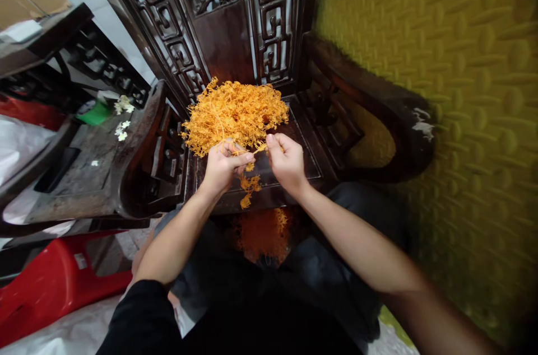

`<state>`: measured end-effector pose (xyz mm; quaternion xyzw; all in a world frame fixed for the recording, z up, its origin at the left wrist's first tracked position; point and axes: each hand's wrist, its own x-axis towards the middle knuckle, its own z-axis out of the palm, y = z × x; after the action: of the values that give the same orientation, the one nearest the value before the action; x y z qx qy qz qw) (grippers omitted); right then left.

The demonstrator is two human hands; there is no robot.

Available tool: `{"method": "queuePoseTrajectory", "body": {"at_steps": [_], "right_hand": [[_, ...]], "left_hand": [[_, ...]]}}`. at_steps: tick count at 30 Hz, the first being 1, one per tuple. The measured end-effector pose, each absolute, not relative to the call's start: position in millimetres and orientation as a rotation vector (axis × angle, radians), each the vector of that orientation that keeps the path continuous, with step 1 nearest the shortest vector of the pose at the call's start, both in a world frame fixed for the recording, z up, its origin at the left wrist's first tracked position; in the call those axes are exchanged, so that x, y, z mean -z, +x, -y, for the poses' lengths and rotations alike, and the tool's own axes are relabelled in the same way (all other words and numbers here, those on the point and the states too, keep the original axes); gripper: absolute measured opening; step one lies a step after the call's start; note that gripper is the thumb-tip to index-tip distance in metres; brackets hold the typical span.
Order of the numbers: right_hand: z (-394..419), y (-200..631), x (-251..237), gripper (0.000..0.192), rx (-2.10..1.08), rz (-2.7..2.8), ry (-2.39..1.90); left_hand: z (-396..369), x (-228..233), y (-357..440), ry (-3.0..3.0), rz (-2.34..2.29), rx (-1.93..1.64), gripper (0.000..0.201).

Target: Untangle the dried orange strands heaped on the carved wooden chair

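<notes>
Orange tangle [235,114] of curly strands lies heaped on the dark wooden chair seat [302,148], toward its back edge. It looks light, springy and easily snagged. Both hands, left [221,167] and right [288,162], pinch 1 thin strand [257,149] between them at the heap's front edge.

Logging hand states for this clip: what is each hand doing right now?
Left hand: closed, pinching an orange strand at the edge of the orange tangled pile.
Right hand: closed, pinching the same strand's other end.
</notes>
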<state>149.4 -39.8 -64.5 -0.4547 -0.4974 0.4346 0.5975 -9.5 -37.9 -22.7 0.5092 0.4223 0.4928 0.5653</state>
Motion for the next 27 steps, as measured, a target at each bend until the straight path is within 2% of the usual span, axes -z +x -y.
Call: {"method": "queuePoseTrajectory", "body": {"at_steps": [6,11,15,20,23,27], "right_hand": [[8.9,190.7,68.2,0.045,-1.018,0.53,-1.041],[21.3,181.0,67.6,0.041,-1.52,0.591,-1.044],[38.1,175.4,57.1,0.045,-1.77,0.536,-0.877],[61.9,178.5,45.7,0.035,-1.827,0.851,-0.919],[74.0,170.9,48.0,0.04,-1.86,1.126,-0.979],[86.3,148.5,47.7,0.05,-2.278,1.31,-0.706]], "left_hand": [[32.8,3.3,-47.1,1.008,-0.943,-1.396,0.04],[28.4,-3.8,-50.7,0.903,-0.783,-1.347,0.034],[33.8,-7.8,-44.4,0.816,-0.709,-1.366,0.027],[61.3,-20.9,-46.0,0.739,-0.678,-1.458,0.026],[88.9,-30.0,-46.8,0.782,-0.632,-1.48,0.031],[120.8,-30.6,-43.2,0.895,-0.644,-1.417,0.044]]}}
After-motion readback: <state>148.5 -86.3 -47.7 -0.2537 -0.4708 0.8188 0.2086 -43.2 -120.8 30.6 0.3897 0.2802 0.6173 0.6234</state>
